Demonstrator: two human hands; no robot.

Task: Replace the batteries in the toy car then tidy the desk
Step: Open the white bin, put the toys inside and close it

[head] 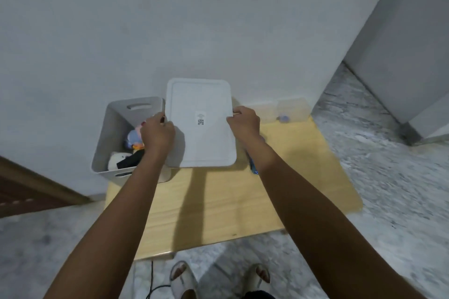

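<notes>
Left hand (158, 132) and right hand (245, 124) each grip a side edge of the white lid (200, 124), held above the wooden tabletop (218, 201). Just left of it, the grey bin (109, 133) holds plush toys (130, 150); the toy car is not discernible

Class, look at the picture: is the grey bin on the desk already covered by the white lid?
No: the bin is open with toys showing, and the lid is beside it, held at its sides by the left hand and right hand.

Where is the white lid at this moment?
In the head view, the white lid is centre frame, gripped by the left hand and right hand, beside the grey bin.
</notes>
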